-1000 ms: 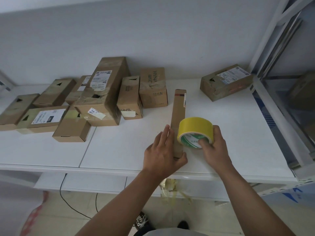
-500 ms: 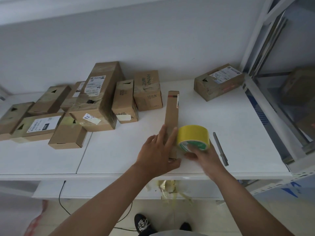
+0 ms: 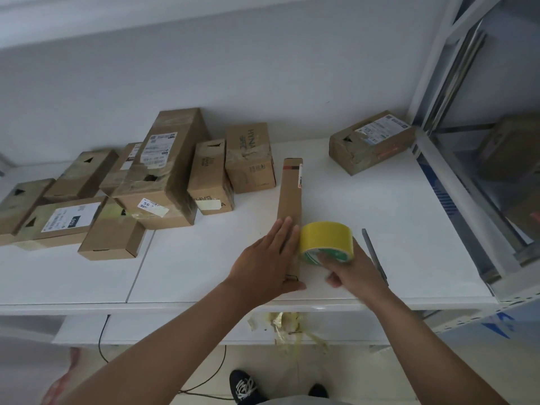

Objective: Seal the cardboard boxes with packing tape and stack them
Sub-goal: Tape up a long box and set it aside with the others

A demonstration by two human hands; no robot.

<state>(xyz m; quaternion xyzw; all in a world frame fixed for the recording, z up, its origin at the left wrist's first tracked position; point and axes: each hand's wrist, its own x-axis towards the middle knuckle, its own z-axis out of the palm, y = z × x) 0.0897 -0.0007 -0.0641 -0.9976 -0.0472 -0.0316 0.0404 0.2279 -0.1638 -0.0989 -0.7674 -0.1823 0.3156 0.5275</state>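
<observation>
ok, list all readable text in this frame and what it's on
"HYNA": top of the upright box at the back.
"56-2", partly legible: white sticker on the large box.
"040": dark patch on the shipping label of the flat box at left.
Other shipping labels, the long narrow box and the tape roll core: too blurred.

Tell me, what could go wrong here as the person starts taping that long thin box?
The long narrow box is pinned only at its near end by the flat left hand, so its far end may swing. The yellow tape roll, gripped by the right hand, sits close to the metal blade, which could nick that hand.
</observation>
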